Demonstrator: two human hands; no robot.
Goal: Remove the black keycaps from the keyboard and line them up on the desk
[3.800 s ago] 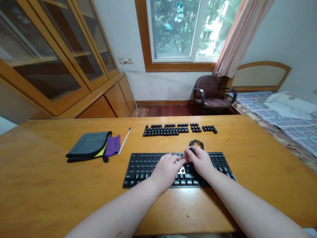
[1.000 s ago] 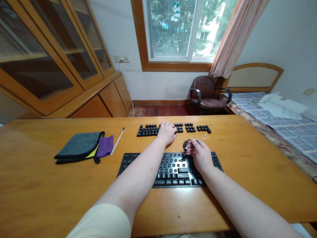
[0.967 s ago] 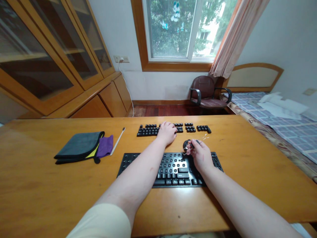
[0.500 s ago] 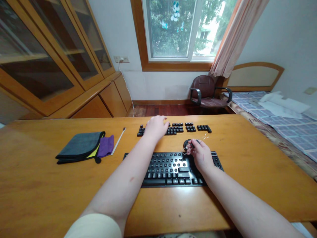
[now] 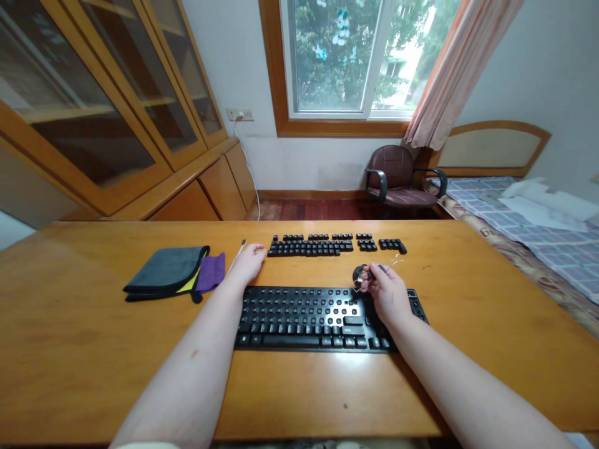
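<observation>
My left hand (image 5: 250,263) lies at the left end of the rows of loose black keycaps (image 5: 309,247), its fingers loosely bent and apart, with the tips beside the end keycap. Nothing shows in it. My right hand (image 5: 387,293) is closed on a wire keycap puller (image 5: 358,284) with a dark handle, above the right part of the black keyboard (image 5: 290,342). The keyboard's upper rows show bare switch posts, while keys sit in the lower rows. A small round black object (image 5: 359,273) is just behind the puller, partly hidden by my fingers.
A folded grey cloth (image 5: 166,269), a purple cloth (image 5: 211,272) and a thin white brush (image 5: 242,244) lie at left. Small wire pieces (image 5: 397,259) rest at right. Beyond the wooden table (image 5: 299,399) stand a chair (image 5: 393,178), a cabinet and a bed.
My left hand has moved left from above the keycap rows to their left end, uncovering them. My right hand still holds the puller in about the same place. The view has shifted slightly.
</observation>
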